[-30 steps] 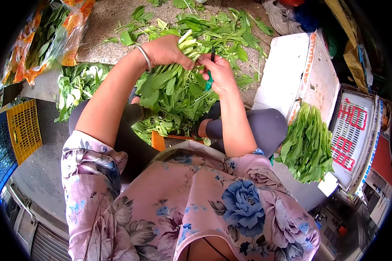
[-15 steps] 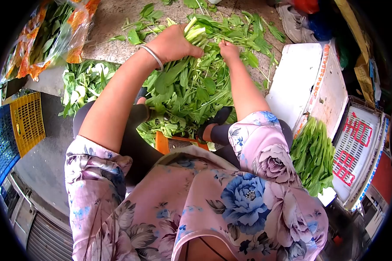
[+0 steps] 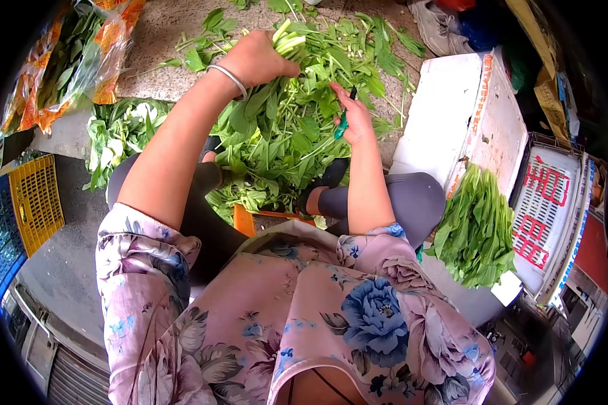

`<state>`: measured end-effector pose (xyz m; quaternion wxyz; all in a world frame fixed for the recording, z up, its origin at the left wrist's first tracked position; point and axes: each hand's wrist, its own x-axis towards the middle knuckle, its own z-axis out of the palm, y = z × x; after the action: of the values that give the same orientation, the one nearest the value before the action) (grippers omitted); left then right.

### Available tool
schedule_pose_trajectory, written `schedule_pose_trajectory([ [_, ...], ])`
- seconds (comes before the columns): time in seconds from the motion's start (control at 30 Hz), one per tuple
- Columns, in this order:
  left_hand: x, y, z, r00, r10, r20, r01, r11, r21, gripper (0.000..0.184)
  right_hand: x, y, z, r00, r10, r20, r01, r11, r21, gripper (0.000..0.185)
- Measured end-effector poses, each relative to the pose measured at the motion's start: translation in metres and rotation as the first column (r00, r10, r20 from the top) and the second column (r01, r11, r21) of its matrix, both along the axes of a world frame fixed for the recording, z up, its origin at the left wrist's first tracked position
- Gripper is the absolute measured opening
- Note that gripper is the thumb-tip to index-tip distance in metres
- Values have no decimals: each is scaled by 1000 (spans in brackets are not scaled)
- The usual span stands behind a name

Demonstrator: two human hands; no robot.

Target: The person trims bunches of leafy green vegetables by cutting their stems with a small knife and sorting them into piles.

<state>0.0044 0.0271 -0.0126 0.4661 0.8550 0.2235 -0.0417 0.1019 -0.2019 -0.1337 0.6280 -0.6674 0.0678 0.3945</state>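
My left hand point(image 3: 260, 59), with a silver bangle at the wrist, is closed around a bunch of leafy greens point(image 3: 288, 42). Their pale stem ends stick up past the thumb, and the leaves hang toward me. To the right, my right hand point(image 3: 353, 120) grips a small tool with a green handle point(image 3: 342, 125) and a dark tip; its kind is not clear. Its index finger points out near the leaves. Below both hands lies a heap of loose greens point(image 3: 284, 145), between my feet and over an orange crate edge point(image 3: 244, 221).
A white foam box point(image 3: 439, 111) stands at right, beside a stacked bundle of greens point(image 3: 478, 229) and a white crate point(image 3: 544, 209). At left are pale-stemmed greens point(image 3: 118, 138), a yellow crate point(image 3: 37, 202) and an orange-printed plastic bag point(image 3: 108, 50). A shoe point(image 3: 439, 28) lies at upper right.
My right hand has moved down and turned, so the green-handled tool now shows in it. My left hand still holds the bunch. The whole view has shifted slightly.
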Motion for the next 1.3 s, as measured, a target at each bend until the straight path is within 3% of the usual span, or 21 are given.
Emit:
schedule_pose_trajectory([
  [0.13,-3,-3,1,1000,12,0,-12,999,42,47,-19,9,41,994,112,-14,-98,921,378,32],
  [0.2,-3,-3,4,999,26,21,-27,997,77,46,-23,4,47,983,183,-12,-161,892,422,34],
  [0.23,-3,-2,7,999,18,45,-27,981,193,45,-26,2,50,967,254,-17,-218,858,465,35],
  [0.27,-5,-1,9,998,10,66,-30,951,306,43,-31,0,52,963,267,-29,-230,873,429,36],
  [0.43,-6,8,11,1000,12,3,-12,912,409,45,-44,-11,43,934,354,-43,-322,889,326,34],
  [0.47,-7,9,10,1000,16,2,-16,924,381,45,-45,-11,39,925,379,-11,-379,925,12,30],
  [0.5,-8,10,9,1000,19,1,-18,935,353,45,-46,-11,34,912,411,11,-388,870,-305,28],
  [0.53,-10,9,9,1000,20,-2,-18,935,353,45,-44,-15,19,911,411,8,-390,869,-304,28],
  [0.57,-11,9,9,1000,22,15,-26,935,353,45,-39,-20,0,824,550,139,-344,679,-648,27],
  [0.6,-11,9,11,999,27,33,-37,935,353,45,-34,-19,-7,686,702,193,-176,418,-891,27],
  [0.63,-11,10,12,999,35,31,-43,935,353,45,-30,-17,-15,680,707,192,-181,416,-891,27],
  [0.7,-11,9,16,999,25,-33,-11,930,369,45,-29,-17,-27,779,348,522,-4,834,-552,28],
  [0.73,-18,0,35,993,37,114,-63,971,231,39,-27,-7,-23,747,382,545,-8,824,-567,29],
  [0.87,-12,0,22,997,36,64,-55,943,327,40,-24,42,-19,679,499,539,-4,736,-676,30],
  [0.93,-11,1,21,998,23,62,-45,926,375,33,-23,61,-29,746,585,318,-54,528,-847,30],
  [1.03,-7,7,13,999,-43,-18,47,910,412,47,-29,63,-47,729,637,252,-218,565,-796,30],
  [1.1,-8,8,9,999,-42,7,34,896,442,48,-31,57,-54,719,638,276,-209,577,-790,29],
  [1.17,-9,9,9,999,-44,20,31,896,444,48,-33,53,-53,796,500,342,-170,726,-666,29],
  [1.2,-9,10,9,999,-42,19,29,896,443,48,-34,52,-49,795,502,341,-172,725,-667,29],
  [1.27,-7,10,10,979,-164,-118,199,880,431,51,-34,50,-39,754,467,462,-155,810,-566,28],
  [1.3,-7,8,5,979,-168,-115,202,880,430,51,-36,49,-31,755,465,463,-150,809,-568,28],
])
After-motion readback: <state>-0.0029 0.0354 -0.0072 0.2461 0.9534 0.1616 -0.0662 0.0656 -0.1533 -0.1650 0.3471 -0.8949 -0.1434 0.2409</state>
